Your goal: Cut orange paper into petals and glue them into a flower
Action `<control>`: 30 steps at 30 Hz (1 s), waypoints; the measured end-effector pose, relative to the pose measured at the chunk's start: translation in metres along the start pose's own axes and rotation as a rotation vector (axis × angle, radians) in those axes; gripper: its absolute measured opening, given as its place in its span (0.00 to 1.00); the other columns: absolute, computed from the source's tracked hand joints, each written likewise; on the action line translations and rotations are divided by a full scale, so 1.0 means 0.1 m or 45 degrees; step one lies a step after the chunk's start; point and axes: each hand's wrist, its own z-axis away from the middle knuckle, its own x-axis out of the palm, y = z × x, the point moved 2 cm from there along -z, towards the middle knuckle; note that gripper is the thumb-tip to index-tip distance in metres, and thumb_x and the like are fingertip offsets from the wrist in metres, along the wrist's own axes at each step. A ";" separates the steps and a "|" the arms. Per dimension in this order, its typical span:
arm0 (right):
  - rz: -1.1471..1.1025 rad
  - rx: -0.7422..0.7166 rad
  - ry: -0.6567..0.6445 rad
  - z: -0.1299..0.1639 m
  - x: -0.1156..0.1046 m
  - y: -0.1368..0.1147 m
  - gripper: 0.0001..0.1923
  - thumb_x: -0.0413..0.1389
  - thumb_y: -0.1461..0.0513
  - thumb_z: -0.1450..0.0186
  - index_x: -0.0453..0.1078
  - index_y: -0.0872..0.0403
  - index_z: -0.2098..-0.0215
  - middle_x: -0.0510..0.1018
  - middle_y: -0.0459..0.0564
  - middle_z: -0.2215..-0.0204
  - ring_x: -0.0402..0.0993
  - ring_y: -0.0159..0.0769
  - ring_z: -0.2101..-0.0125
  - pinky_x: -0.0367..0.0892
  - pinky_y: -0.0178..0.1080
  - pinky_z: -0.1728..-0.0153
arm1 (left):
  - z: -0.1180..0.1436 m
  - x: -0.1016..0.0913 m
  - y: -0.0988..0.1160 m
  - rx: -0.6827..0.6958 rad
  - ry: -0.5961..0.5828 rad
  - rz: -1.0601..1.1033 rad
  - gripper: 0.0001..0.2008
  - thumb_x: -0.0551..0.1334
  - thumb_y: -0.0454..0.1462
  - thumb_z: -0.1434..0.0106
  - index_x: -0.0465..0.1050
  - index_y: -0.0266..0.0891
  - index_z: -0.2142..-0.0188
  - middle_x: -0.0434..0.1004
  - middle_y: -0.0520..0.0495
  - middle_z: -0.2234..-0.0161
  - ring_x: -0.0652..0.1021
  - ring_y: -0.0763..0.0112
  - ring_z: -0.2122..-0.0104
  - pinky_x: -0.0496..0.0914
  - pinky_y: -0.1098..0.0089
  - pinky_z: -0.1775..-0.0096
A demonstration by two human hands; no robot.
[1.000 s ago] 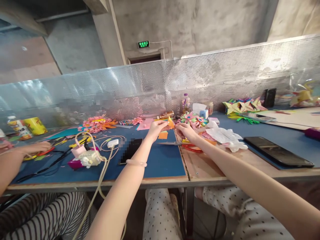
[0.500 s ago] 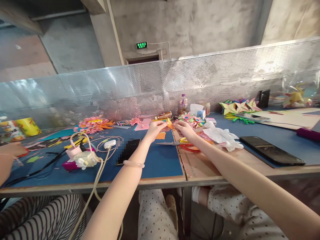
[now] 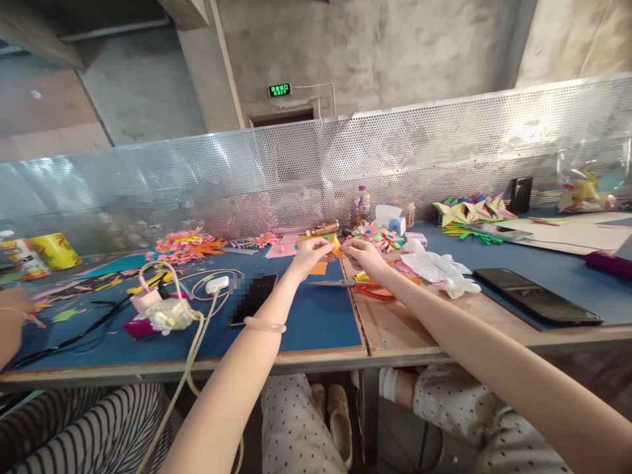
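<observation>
Over the middle of the table, my left hand [image 3: 312, 255] pinches a small piece of folded orange paper [image 3: 336, 245]. My right hand [image 3: 364, 256] meets the paper's right edge with thumb and fingers pressed together; its fingertips partly cover that edge. Below the hands, a flat orange paper square [image 3: 318, 268] lies on the blue mat. Scissors with orange-red handles [image 3: 376, 292] rest under my right forearm, their blades pointing left.
A phone [image 3: 536, 296] lies at the right, and a dark phone [image 3: 259, 296] beside my left forearm. A power adapter with cables [image 3: 170, 316] sits left. Pink paper flowers [image 3: 185, 245], crumpled white tissue [image 3: 442, 268] and a bottle [image 3: 362, 203] stand around. A co-worker's hand [image 3: 14, 309] is far left.
The orange paper has turned between my fingers and shows a wider face behind my left fingertips. My legs shifted slightly. The co-worker's hand at the far left moved a little left.
</observation>
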 end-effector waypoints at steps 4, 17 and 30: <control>-0.021 -0.017 0.041 0.00 0.01 -0.01 0.10 0.58 0.57 0.45 0.65 0.54 0.73 0.55 0.37 0.84 0.46 0.22 0.85 0.41 0.31 0.84 | 0.00 0.03 -0.01 0.004 -0.026 -0.016 0.13 0.66 0.38 0.47 0.74 0.34 0.62 0.77 0.45 0.65 0.79 0.68 0.69 0.74 0.60 0.61; 0.070 0.055 0.149 0.03 0.07 -0.02 0.20 0.52 0.46 0.41 0.63 0.54 0.75 0.53 0.38 0.85 0.45 0.23 0.87 0.42 0.31 0.87 | -0.06 0.04 -0.07 0.165 0.130 -0.245 0.10 0.66 0.37 0.48 0.75 0.36 0.64 0.78 0.46 0.67 0.77 0.70 0.70 0.72 0.68 0.68; 0.005 0.075 0.142 0.05 0.12 -0.01 0.06 0.52 0.60 0.46 0.61 0.54 0.77 0.54 0.38 0.86 0.45 0.24 0.86 0.41 0.32 0.86 | -0.04 0.09 -0.05 0.197 0.175 -0.148 0.15 0.67 0.31 0.51 0.60 0.39 0.69 0.75 0.52 0.72 0.77 0.71 0.71 0.71 0.67 0.64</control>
